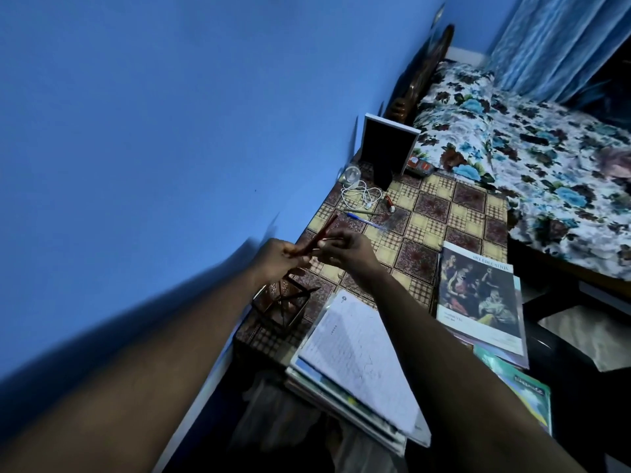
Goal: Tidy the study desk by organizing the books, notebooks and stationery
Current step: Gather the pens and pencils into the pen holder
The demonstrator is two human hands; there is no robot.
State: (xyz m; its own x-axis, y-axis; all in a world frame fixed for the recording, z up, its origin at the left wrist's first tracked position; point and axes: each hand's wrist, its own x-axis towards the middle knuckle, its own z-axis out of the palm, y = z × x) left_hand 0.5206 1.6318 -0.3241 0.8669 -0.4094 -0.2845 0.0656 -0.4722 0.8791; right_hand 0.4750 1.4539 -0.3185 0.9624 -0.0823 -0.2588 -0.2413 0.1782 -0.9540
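Books sit stacked at four o'clock, out of your way. Holder waits directly beneath your hands, ready for stationery. Your left hand clamps the red pencil; your right hand pinches something thin. Blue pen lies at twelve o'clock.

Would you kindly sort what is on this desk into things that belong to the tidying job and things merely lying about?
Part of the job:
red pencil, held in the left hand, with the right hand touching it
pen holder
blue pen
notebook stack
art book

Lying about:
white cable
picture frame
bed
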